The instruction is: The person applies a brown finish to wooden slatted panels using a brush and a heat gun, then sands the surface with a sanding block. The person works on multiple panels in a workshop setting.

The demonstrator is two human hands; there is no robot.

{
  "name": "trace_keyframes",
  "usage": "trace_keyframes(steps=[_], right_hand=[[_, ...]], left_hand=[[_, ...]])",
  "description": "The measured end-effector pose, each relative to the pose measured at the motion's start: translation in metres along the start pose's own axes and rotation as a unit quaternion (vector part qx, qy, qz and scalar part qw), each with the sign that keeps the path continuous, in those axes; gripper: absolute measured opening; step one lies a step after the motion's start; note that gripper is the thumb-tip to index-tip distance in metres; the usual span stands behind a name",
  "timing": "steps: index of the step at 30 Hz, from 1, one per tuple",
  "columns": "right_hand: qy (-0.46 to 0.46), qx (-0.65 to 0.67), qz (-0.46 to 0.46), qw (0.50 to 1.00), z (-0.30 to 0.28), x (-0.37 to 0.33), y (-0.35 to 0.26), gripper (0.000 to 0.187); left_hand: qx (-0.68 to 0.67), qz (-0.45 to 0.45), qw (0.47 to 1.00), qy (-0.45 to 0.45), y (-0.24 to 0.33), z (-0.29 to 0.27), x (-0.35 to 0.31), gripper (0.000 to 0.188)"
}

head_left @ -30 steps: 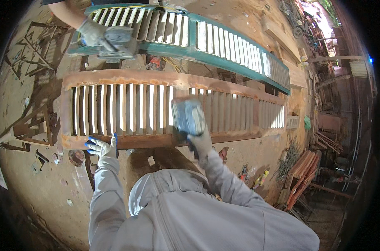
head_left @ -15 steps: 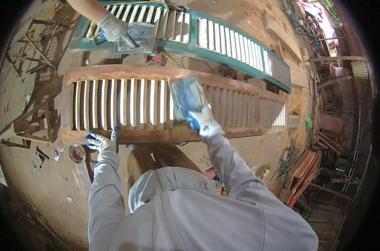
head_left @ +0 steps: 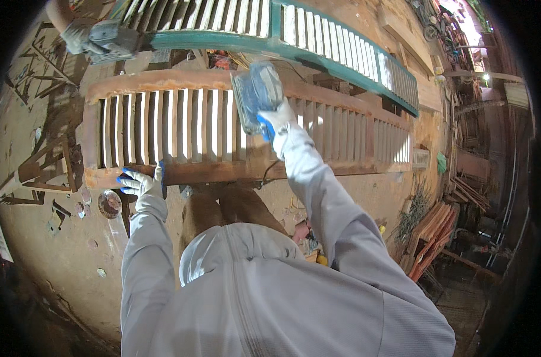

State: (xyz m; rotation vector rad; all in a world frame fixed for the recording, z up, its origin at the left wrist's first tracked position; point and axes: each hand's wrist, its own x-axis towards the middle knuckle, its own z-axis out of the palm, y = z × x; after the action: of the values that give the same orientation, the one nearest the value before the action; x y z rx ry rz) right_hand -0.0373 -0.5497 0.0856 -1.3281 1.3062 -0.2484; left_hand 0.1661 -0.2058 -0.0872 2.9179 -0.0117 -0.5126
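My right hand (head_left: pixel 277 122), in a white and blue work glove, grips a blue electric sander (head_left: pixel 264 86). The sander is over the far rail of a brown wooden louvred shutter (head_left: pixel 163 80), covering part of its slats; whether its pad touches the wood I cannot tell. On the near rail, toward the left end, rests my left hand (head_left: pixel 142 181), gloved alike, with fingers and thumb spread apart. At the upper left a co-worker's gloved hand (head_left: pixel 76 37) holds another sander (head_left: pixel 113 41), by the left end of a green-framed louvred shutter (head_left: pixel 214 40).
Beyond the brown shutter, the green one runs across to the far right. Wooden trestle pieces (head_left: pixel 41 172) stand on the left near a round dish (head_left: pixel 109 203). Stacked reddish boards (head_left: pixel 432 238) lie at the right. Cables and small items are scattered on the ground.
My right hand has moved the sander away from me, from the slats up to the far rail. My left hand stays on the near rail. The co-worker's sander has shifted left.
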Motion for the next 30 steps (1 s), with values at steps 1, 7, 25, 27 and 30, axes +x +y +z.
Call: trace_keyframes(steps=[1, 7, 25, 27, 30], right_hand=[[-0.005, -0.021, -0.053, 0.998, -0.006, -0.003, 0.033, 0.074], [0.037, 0.02, -0.109, 0.993, -0.013, -0.148, 0.141, 0.085], [0.1, -0.08, -0.113, 0.985, 0.011, -0.141, 0.139, 0.088], [0.124, -0.062, -0.158, 0.978, 0.01, -0.153, 0.162, 0.085], [0.121, -0.059, 0.001, 0.991, 0.001, -0.148, 0.138, 0.082]], left_hand=[[-0.007, -0.002, 1.0, 0.011, -0.001, 0.002, 0.0, 0.137], [0.033, -0.019, 0.999, -0.004, 0.001, -0.004, -0.006, 0.136], [-0.094, 0.087, 0.991, -0.021, -0.029, -0.01, 0.005, 0.132], [-0.124, 0.124, 0.984, -0.015, -0.033, -0.01, 0.0, 0.127], [-0.154, 0.151, 0.976, -0.03, -0.036, -0.021, -0.012, 0.119]])
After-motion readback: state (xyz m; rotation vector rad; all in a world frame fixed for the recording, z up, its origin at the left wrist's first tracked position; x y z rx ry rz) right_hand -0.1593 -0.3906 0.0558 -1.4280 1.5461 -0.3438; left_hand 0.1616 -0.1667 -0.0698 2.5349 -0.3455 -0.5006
